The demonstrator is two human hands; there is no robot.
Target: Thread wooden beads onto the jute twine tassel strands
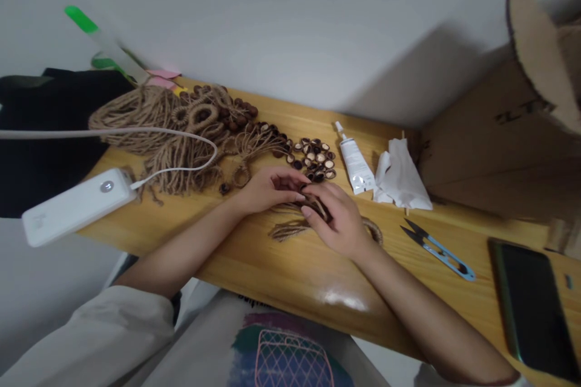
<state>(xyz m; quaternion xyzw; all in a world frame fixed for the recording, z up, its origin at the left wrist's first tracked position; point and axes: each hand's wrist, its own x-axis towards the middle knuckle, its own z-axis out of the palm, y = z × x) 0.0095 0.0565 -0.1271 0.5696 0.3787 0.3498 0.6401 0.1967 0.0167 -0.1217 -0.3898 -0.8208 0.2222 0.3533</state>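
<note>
Long brown twine tassel (289, 230): under right grip (339, 216), with loose ends toward left and wrapped ring (376, 231) beside wrist
Right grip: narrow, holding the tassel
Left grip (271, 188): bent over the tassel; holding or only touching, cannot tell
Dark-brown shell halves (321, 158): just beyond, on yellow wooden desk (265, 263)

The light is dim and grey; glare whitens the counter (267, 266), a broad shadow darkens the wall (272, 24), and detail looks soft.
</note>
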